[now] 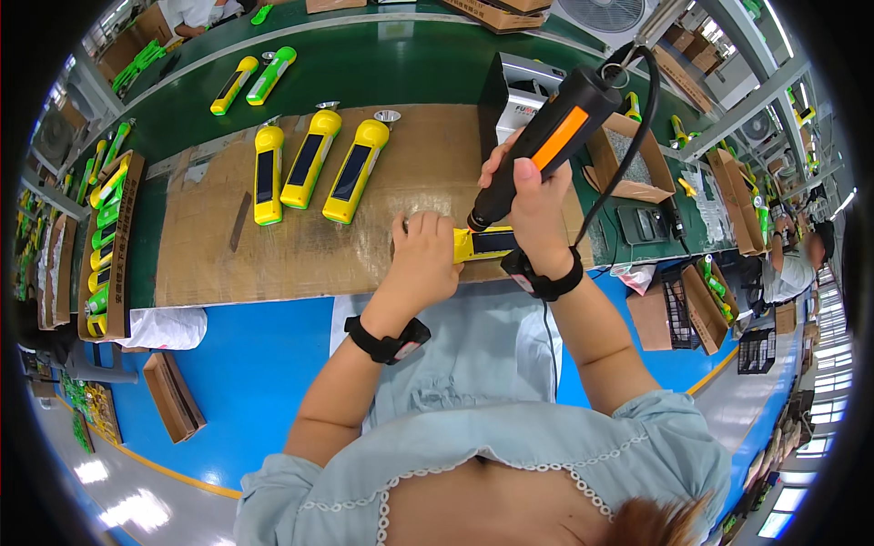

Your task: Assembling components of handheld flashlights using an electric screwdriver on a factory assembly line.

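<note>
My right hand (543, 214) is wrapped round a black electric screwdriver (596, 96) with an orange stripe. Its tip points down onto a yellow flashlight (466, 247) with a dark solar panel, which lies sideways on the cardboard sheet (205, 264). My left hand (424, 258) is closed round the flashlight's left end, hiding it. Beyond my left hand lie three more yellow flashlights, a left one (269, 187), a middle one (311, 164) and a right one (357, 173). Shiny reflector cups show at their far ends.
Farther back on the green bench lie a yellow flashlight (234, 86) and a green one (272, 75). At the right stand a metal machine (523, 77) and a carton of small screws (628, 164). A carton of flashlights (127, 246) is at the left. The screwdriver's cable (628, 164) hangs beside my right wrist.
</note>
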Motion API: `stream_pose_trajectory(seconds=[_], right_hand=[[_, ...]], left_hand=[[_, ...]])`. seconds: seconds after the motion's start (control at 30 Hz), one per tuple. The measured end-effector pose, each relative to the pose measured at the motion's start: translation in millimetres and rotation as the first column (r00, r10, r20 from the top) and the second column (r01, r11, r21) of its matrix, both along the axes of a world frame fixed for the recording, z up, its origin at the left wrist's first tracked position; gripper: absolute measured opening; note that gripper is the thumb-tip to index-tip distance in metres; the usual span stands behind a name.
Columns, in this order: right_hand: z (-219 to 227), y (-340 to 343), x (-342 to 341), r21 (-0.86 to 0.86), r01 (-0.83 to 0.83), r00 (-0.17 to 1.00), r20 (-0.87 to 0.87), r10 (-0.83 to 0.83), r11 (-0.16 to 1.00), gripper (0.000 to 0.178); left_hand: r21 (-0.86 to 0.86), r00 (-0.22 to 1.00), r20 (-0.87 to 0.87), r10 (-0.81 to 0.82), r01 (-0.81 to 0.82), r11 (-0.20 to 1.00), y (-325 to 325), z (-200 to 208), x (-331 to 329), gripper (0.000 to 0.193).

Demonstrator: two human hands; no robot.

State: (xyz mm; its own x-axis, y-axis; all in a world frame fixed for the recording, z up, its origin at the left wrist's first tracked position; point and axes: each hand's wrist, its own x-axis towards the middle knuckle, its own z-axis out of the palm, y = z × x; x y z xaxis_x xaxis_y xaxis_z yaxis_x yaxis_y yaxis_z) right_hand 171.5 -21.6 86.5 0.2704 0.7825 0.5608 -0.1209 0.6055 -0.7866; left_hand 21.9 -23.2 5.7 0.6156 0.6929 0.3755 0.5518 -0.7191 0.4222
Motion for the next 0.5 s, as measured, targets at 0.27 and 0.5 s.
stream_pose_trajectory(seconds=[0.27,0.5], right_hand=[[-9.0,5.2,-2.8,-0.088,-0.018,0.990,0.136,0.030,0.996,0.050],[-20.4,15.5,0.4,-0.086,-0.075,0.987,0.135,0.086,0.993,0.038]], left_hand=[[-0.042,0.999,-0.040,-0.029,0.027,0.999,7.1,2.2,-0.2,0.051],[-0.052,0.993,-0.083,-0.084,0.080,0.995,10.0,6.5,-0.6,0.053]])
